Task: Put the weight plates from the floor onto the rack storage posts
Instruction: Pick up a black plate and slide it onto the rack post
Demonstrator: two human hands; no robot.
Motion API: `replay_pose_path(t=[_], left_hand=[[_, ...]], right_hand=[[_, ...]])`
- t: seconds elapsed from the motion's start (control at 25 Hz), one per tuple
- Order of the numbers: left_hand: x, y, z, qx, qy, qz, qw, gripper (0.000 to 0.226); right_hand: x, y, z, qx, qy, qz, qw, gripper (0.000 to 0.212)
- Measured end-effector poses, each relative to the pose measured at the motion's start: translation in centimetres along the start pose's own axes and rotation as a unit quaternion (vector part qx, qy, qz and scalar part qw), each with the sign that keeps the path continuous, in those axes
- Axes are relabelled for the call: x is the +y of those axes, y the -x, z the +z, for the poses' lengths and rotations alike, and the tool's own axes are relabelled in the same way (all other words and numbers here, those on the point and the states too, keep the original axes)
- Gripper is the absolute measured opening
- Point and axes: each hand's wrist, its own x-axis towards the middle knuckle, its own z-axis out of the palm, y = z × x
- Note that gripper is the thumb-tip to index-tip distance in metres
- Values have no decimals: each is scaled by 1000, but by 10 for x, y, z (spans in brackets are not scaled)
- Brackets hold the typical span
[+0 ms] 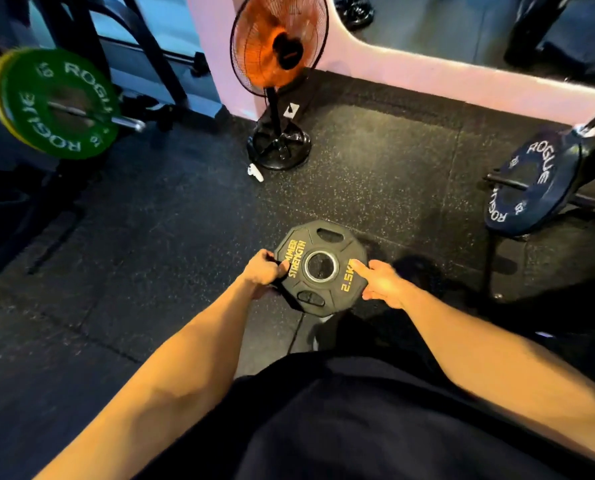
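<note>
Your left hand (265, 270) and right hand (381, 282) have fingers curled on the small black plate (320, 268)'s edges. Keep it level; line its hole up with the post.

black plate (320, 268) reads "hammer strength 2.5kg"; green plate (58, 103) and blue plate (531, 183) "rogue".

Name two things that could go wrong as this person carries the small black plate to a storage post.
1. The left hand and right hand pinch the black plate only at its rim, so it might slip.
2. The standing fan stands close ahead and might be bumped.
</note>
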Motion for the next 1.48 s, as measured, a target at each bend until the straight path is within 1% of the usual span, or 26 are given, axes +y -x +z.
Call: replay_pose_path(t=[0.12,0.16,0.24,0.36,0.44,0.52,0.6,0.68,0.72,0.8,0.84,0.88,1.0,1.16,1.32,1.48], left_hand=[[54,-71,-5,2,-100,15,995,41],[71,-93,-5,-3,-108,12,994,40],[107,-139,-2,-15,-65,-5,998,32],[174,-203,4,-23,0,-33,999,30],[218,-237,7,-26,16,-44,999,28],[256,-270,8,-25,20,-48,998,25],[293,-302,10,-27,15,-39,999,24],[332,-339,11,-35,14,-38,999,22],[349,-358,14,-38,12,-39,998,21],[379,-399,19,-39,-3,-36,999,21],[393,-417,19,-37,-13,-34,999,22],[408,-437,18,-35,-26,-33,999,25],[466,-517,17,-51,-49,0,997,38],[547,-591,24,-76,-98,51,991,40],[616,-643,44,-125,-139,29,982,37],[674,-687,93,-177,-208,41,961,31]], right_hand=[[-54,-57,-14,1,-16,7,1000,81],[-70,-75,-19,0,-22,5,1000,83],[-105,-116,-33,4,-24,-5,1000,83],[-177,-181,-65,21,-5,-18,1000,81],[-225,-212,-86,32,2,-15,999,80],[-264,-238,-102,26,3,-13,1000,76],[-298,-267,-118,43,42,-29,998,72],[-331,-297,-134,65,94,-36,993,73],[-346,-313,-141,70,97,-40,992,68],[-373,-349,-151,66,42,-46,996,39],[-385,-365,-154,68,10,-50,996,31],[-400,-379,-156,76,-10,-48,996,30],[-458,-430,-170,104,-22,-48,993,39],[-521,-477,-197,146,-51,-34,987,52],[-559,-510,-231,163,-85,-13,983,62],[-569,-539,-277,195,-140,1,971,62]])
